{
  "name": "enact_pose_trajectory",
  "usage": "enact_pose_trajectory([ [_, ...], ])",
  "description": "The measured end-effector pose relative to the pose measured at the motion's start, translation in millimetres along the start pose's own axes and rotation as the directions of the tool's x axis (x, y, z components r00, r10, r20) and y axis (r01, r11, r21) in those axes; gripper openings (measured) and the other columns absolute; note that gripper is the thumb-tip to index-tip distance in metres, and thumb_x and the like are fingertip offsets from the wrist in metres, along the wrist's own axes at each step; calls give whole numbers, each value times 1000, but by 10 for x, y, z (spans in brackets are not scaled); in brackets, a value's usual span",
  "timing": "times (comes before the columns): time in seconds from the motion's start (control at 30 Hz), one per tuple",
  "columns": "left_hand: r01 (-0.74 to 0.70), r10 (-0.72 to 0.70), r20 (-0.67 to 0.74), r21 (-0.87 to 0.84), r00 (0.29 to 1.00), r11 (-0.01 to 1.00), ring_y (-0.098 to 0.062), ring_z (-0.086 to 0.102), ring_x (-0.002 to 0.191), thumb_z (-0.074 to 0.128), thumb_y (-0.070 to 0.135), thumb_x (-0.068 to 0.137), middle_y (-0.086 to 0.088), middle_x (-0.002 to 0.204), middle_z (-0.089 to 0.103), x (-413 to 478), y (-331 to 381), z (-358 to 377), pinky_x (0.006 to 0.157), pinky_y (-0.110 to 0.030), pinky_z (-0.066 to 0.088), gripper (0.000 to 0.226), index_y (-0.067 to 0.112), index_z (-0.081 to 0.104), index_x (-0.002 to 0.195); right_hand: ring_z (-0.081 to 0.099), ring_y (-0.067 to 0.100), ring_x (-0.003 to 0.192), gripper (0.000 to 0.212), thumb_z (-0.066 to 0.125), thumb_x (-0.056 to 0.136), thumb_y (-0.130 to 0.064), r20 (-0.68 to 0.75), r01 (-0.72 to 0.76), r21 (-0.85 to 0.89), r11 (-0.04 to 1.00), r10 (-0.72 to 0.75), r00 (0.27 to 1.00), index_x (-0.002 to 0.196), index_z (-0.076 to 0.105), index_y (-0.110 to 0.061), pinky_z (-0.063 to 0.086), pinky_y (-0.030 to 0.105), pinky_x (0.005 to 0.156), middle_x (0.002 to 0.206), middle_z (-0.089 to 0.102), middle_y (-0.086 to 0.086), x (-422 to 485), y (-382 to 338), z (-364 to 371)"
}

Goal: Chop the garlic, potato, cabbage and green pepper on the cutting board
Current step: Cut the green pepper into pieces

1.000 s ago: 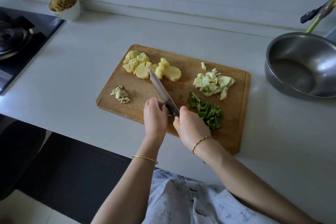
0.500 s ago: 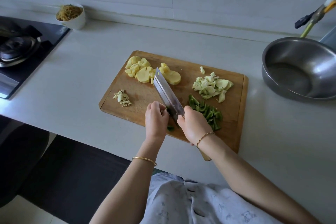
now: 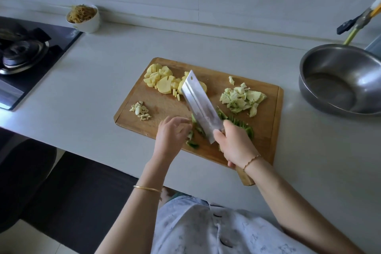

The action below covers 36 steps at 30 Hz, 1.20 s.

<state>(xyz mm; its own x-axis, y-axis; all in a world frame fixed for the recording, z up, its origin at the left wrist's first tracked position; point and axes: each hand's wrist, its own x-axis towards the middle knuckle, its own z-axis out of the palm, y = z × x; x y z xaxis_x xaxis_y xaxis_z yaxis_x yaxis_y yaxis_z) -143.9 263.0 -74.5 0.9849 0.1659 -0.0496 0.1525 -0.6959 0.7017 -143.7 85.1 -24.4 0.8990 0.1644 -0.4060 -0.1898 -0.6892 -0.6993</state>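
A wooden cutting board [image 3: 165,107] lies on the white counter. On it sit chopped garlic [image 3: 140,110] at the left, potato slices and cubes [image 3: 162,80] at the back left, cabbage pieces [image 3: 241,98] at the right and green pepper pieces [image 3: 243,127] near the front. My right hand [image 3: 235,144] grips the handle of a cleaver [image 3: 201,104], whose blade is tilted up with its flat side showing. My left hand [image 3: 171,134] hovers with loosely spread fingers by the pepper bits [image 3: 191,142] left of the blade.
A steel bowl [image 3: 338,80] stands at the right, with a tap handle [image 3: 358,21] behind it. A white cup of shredded food [image 3: 83,18] sits at the back left beside the gas stove [image 3: 22,55]. The counter's front edge runs just below the board.
The cleaver has turned from edge-down to tilted with its flat side up. My left hand has loosened from a curled grip near the blade to spread fingers.
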Motion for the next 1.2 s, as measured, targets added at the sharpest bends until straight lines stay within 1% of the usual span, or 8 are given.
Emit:
enact_pose_trajectory([
  [0.1, 50, -79, 294, 104, 953, 993, -24, 39, 121, 82, 40, 68, -4, 136, 33, -18, -24, -119, 102, -41, 42, 90, 24, 36, 143, 43, 17, 32, 22, 42, 98, -27, -63, -3, 101, 995, 9, 998, 87, 44, -8, 45, 28, 37, 64, 51, 8, 9, 5, -135],
  [0.2, -63, -44, 413, 241, 910, 969, -25, 38, 122, 84, 31, 68, -9, 139, 23, -41, 40, -80, 99, -26, 40, 111, 17, 11, 151, 41, 18, 32, 22, 42, 98, -27, -87, -2, 149, 989, 15, 996, 93, 46, -6, 45, 30, 39, 65, 48, 8, 22, 6, -223],
  [0.37, -30, -68, 393, 238, 917, 971, -17, 43, 101, 79, 22, 75, -8, 140, 22, 127, 213, 11, 82, -21, 45, 106, 16, 6, 151, 40, 15, 29, 23, 43, 98, -27, -126, 10, 164, 986, 11, 992, 95, 48, -5, 45, 30, 40, 62, 47, 9, -15, 28, -304],
  [0.63, -120, 29, 424, 189, 905, 975, -27, 42, 123, 72, 18, 81, -9, 143, 26, 359, 426, 162, 97, -35, 47, 83, 15, 23, 148, 42, 19, 32, 21, 44, 95, -24, -200, -13, 194, 981, 52, 978, 97, 49, -3, 46, 33, 37, 61, 48, 9, -1, 110, -498],
  [0.8, -267, 200, 223, 328, 954, 906, -26, 34, 121, 62, 33, 87, -2, 135, 43, 469, 607, 156, 97, -35, 37, 54, 21, 47, 137, 42, 19, 33, 25, 43, 97, -25, -217, -24, 181, 983, 64, 974, 92, 45, -1, 48, 41, 40, 61, 47, 8, -19, 147, -601],
  [0.9, -325, 212, 319, 359, 924, 875, -25, 36, 118, 62, 30, 88, -1, 131, 48, 539, 698, 280, 96, -37, 38, 45, 27, 53, 131, 43, 20, 32, 27, 43, 96, -26, -238, -32, 174, 984, 73, 969, 90, 44, 0, 48, 45, 40, 60, 47, 9, -22, 160, -633],
  [1.03, -331, 204, 349, 354, 914, 875, -24, 42, 113, 61, 17, 89, 1, 120, 55, 591, 729, 406, 94, -37, 39, 33, 35, 63, 116, 44, 20, 34, 25, 44, 96, -24, -251, -17, 168, 986, 59, 966, 93, 48, 0, 47, 39, 38, 61, 50, 8, -27, 166, -645],
  [1.2, -336, 257, 263, 323, 930, 885, -24, 50, 105, 60, 15, 90, -3, 105, 62, 643, 730, 421, 84, -33, 43, 16, 17, 67, 104, 42, 17, 33, 24, 44, 97, -24, -262, -1, 153, 988, 41, 964, 81, 41, -6, 45, 31, 36, 60, 49, 7, -6, 193, -644],
])
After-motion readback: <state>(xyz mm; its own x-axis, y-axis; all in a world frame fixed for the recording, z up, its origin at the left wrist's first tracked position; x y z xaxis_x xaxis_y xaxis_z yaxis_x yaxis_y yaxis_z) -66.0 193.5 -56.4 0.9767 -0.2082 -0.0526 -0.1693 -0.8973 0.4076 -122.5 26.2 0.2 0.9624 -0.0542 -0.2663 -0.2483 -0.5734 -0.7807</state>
